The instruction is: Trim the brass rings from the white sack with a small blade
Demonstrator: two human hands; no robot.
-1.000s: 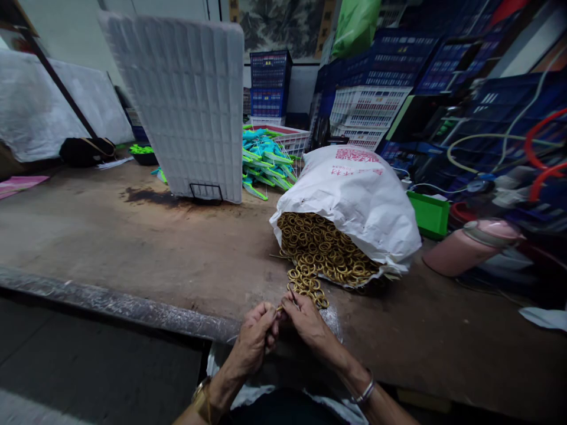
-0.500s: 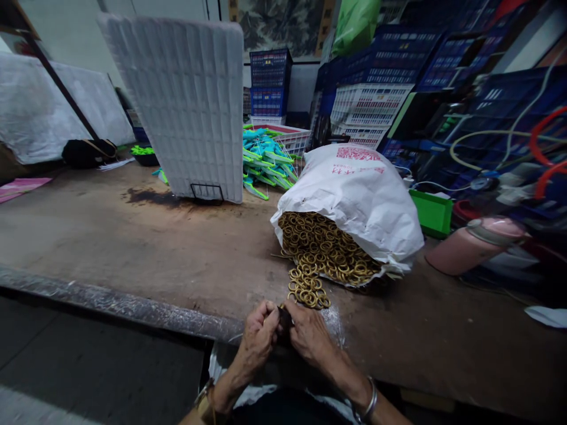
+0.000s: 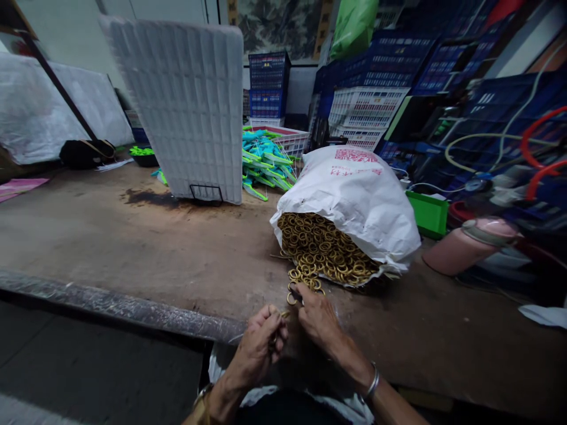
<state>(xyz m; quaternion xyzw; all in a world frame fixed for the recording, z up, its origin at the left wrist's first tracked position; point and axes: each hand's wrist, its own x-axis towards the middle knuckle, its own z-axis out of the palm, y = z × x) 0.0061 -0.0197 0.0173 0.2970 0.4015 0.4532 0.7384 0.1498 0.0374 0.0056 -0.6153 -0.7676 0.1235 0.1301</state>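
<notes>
Before the white sack [image 3: 358, 192], pinching a ring [image 3: 284, 314] in left hand [image 3: 256, 339], dark item [image 3: 296, 293] in right hand [image 3: 319, 317], with heaped rings [image 3: 323, 245] unpicked inside.

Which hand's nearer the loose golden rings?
Right. The right hand is at the near edge of the loose golden rings; the left hand sits back, left of them.

head view: worn on head, facing forward and down over desk [image 3: 199, 254]; both hands [image 3: 263, 336] near, low centre.
</notes>
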